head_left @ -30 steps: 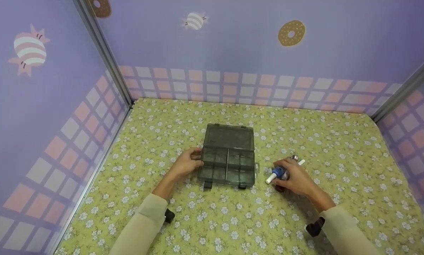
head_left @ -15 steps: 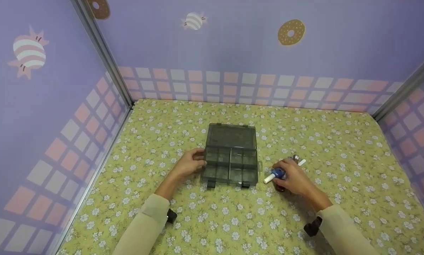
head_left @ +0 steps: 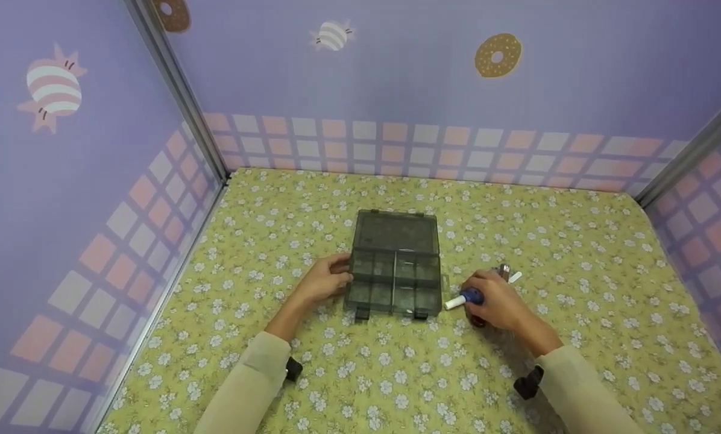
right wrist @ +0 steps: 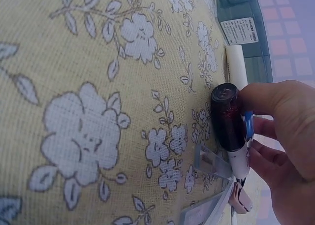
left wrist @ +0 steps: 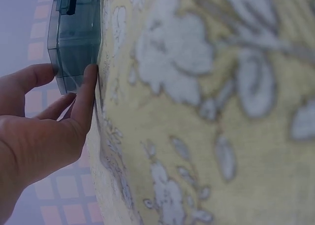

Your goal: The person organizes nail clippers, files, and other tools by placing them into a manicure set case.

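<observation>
A smoky see-through compartment box [head_left: 417, 298] lies with its lid [head_left: 396, 232] folded back, its compartments showing nothing inside. My left hand [head_left: 323, 281] holds the box's left side; in the left wrist view, the thumb and fingers [left wrist: 87, 94] straddle a corner of it. To the right of the box, my right hand [head_left: 498, 299] pinches a small blue bottle [head_left: 474, 295] with a long white cap [head_left: 455, 302], which points at the box. Beneath that hand lies a dark red nail polish bottle [right wrist: 227, 117], its white cap [right wrist: 239, 163] towards the wrist.
Nail clippers [head_left: 504, 271] and a thin white stick [head_left: 515, 277] stick out behind the right hand. Flat clear pieces [right wrist: 211, 162] lie by the red bottle. A floral cloth [head_left: 360, 386] covers the table, with purple panels [head_left: 421, 72] at the back and sides.
The box has slid slightly right along with my left hand. The blue bottle in my right hand has shifted a little left, its white cap now closer to the box.
</observation>
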`<state>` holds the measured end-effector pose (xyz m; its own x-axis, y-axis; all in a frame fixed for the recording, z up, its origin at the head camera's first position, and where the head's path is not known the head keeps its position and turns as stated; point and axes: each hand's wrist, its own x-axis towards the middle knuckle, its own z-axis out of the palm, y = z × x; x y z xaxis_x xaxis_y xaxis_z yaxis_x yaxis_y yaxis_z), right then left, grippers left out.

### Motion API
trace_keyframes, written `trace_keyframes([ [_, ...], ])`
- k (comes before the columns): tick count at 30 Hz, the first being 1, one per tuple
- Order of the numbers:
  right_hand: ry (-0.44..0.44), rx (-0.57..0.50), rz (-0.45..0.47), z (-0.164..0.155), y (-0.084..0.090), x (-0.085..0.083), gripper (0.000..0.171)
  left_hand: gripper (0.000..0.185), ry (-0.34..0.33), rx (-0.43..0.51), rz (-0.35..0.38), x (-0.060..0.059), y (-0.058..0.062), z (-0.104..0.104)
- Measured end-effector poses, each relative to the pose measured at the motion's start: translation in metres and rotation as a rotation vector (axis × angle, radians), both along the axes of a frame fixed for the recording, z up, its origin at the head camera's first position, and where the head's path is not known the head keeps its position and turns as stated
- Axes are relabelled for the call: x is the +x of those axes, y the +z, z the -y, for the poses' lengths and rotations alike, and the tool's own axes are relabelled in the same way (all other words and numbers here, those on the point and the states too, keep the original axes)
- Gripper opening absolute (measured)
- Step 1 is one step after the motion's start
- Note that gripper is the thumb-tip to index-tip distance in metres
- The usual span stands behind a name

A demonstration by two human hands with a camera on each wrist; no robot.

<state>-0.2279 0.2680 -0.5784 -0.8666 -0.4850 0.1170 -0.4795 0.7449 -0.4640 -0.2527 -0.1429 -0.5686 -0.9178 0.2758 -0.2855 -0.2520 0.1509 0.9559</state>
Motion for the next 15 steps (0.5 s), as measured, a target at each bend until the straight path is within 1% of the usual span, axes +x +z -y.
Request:
trace_keyframes([
  [6,-0.027,-0.027,-0.007,-0.004,0.004,0.0,0.023,0.059,-0.009,-0.004,-0.013,0.0,-0.004,0.001],
  [15,-0.042,-0.132,-0.011,-0.003,0.017,-0.005,0.024,0.058,0.004,0.025,0.017,0.0,-0.005,0.002],
])
